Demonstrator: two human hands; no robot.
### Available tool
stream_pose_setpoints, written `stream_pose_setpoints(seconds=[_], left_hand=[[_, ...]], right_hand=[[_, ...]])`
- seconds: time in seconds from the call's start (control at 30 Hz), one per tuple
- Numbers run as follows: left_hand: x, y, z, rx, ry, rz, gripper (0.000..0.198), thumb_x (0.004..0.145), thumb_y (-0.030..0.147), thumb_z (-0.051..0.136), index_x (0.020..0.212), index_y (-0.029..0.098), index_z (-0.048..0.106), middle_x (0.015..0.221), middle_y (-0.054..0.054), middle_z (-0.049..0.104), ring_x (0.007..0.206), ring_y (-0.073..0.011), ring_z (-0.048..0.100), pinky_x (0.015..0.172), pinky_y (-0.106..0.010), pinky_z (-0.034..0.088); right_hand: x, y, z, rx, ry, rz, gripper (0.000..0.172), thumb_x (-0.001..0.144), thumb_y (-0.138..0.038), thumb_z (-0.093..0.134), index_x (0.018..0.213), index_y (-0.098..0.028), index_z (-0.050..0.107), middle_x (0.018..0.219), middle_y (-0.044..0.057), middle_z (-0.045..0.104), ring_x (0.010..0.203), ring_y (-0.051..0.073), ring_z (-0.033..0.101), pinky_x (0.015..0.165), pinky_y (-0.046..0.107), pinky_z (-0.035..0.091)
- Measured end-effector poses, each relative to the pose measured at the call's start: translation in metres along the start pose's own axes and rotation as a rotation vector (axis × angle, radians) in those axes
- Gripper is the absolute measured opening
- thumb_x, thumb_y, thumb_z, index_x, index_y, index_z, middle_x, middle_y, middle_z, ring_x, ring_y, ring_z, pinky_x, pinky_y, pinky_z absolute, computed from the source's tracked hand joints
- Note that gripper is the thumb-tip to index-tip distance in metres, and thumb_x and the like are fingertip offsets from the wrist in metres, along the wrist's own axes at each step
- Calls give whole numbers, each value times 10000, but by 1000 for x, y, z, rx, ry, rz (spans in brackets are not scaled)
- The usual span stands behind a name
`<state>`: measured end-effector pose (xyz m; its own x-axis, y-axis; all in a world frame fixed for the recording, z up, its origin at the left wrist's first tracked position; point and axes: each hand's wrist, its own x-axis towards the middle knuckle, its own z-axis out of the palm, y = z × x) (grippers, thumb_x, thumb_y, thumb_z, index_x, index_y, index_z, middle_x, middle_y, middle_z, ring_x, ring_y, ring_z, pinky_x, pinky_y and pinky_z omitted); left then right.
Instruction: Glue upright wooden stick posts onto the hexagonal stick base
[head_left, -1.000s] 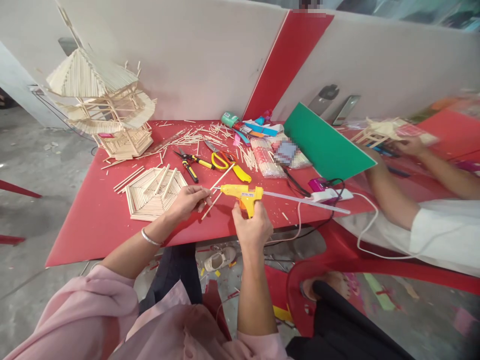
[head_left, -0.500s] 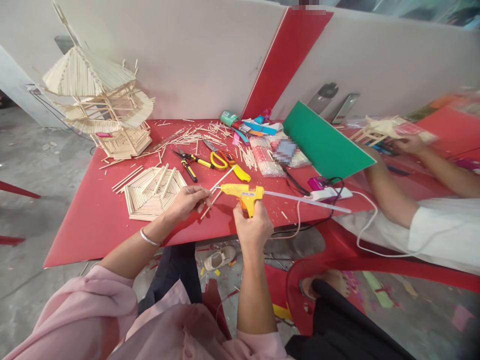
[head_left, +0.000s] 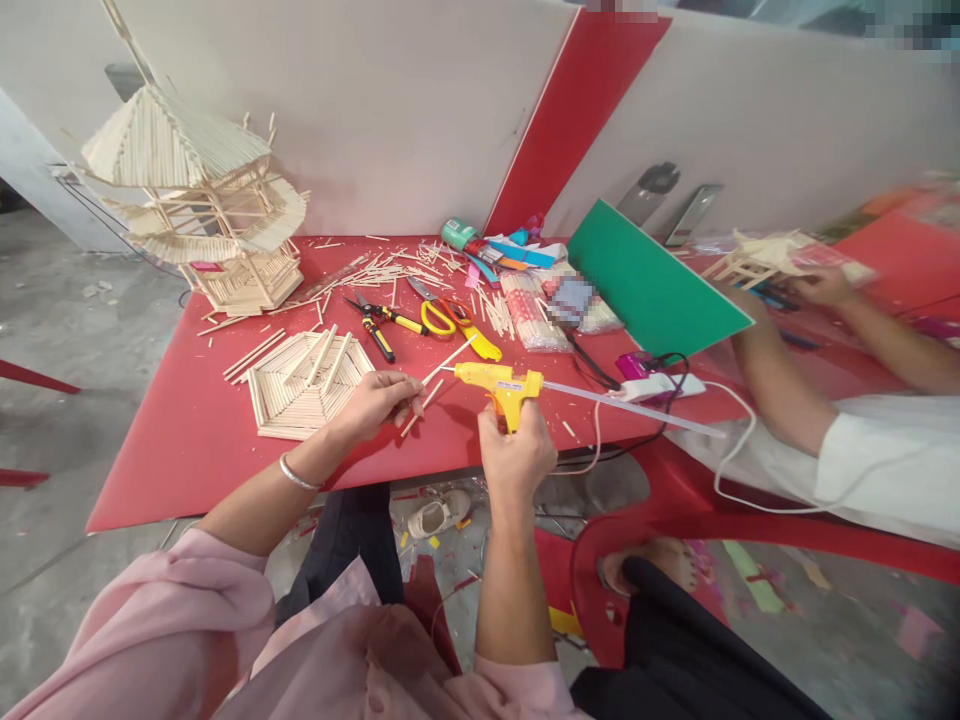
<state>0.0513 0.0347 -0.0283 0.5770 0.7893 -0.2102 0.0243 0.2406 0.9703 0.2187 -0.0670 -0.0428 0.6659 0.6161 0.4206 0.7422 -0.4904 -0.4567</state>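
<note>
My right hand (head_left: 516, 458) is closed round the handle of a yellow glue gun (head_left: 499, 381), whose nozzle points left and whose clear glue stick trails to the right. My left hand (head_left: 377, 397) pinches thin wooden sticks (head_left: 436, 372) that slant up to the right, just left of the nozzle. Beside my left hand lies a flat hexagonal panel of sticks (head_left: 306, 380) on the red table (head_left: 187, 440).
A tall stick-built pagoda model (head_left: 199, 210) stands at the table's back left. Pliers (head_left: 379, 325), yellow scissors (head_left: 450, 320), loose sticks and stick packets (head_left: 529, 315) lie mid-table. A green board (head_left: 652, 285) leans at right. Another person's arms (head_left: 795, 390) work on a small model.
My right hand and the glue gun have shifted a little to the right, away from the sticks. My left hand has stayed in place.
</note>
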Motion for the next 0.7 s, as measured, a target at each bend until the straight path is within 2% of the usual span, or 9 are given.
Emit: stream_pose_setpoints(seconds=[0.4,0.6,0.7], left_hand=[[-3,7,4,8,-19,-34,339,812,367,625,566,135,647,368,-6,463,344,-72,381,389,-225,249],[-2,0,2,-64,-18,-5,285,747,353,665,581,122,646,521,-54,620,373,-57,407,380,-208,253],[-2,-1,2,-87,-35,1,281,733,354,670,588,114,648,545,-60,638,366,-54,410,378,-204,255]], right_hand=[[7,9,1,-34,56,23,317,828,-414,482,940,-168,648,821,107,693,755,262,640,670,329,423],[10,17,7,-22,177,-9,257,802,-403,511,870,-189,636,738,71,672,688,231,611,613,297,392],[12,21,11,-8,213,-16,245,789,-393,531,867,-185,635,707,61,651,656,223,593,590,292,371]])
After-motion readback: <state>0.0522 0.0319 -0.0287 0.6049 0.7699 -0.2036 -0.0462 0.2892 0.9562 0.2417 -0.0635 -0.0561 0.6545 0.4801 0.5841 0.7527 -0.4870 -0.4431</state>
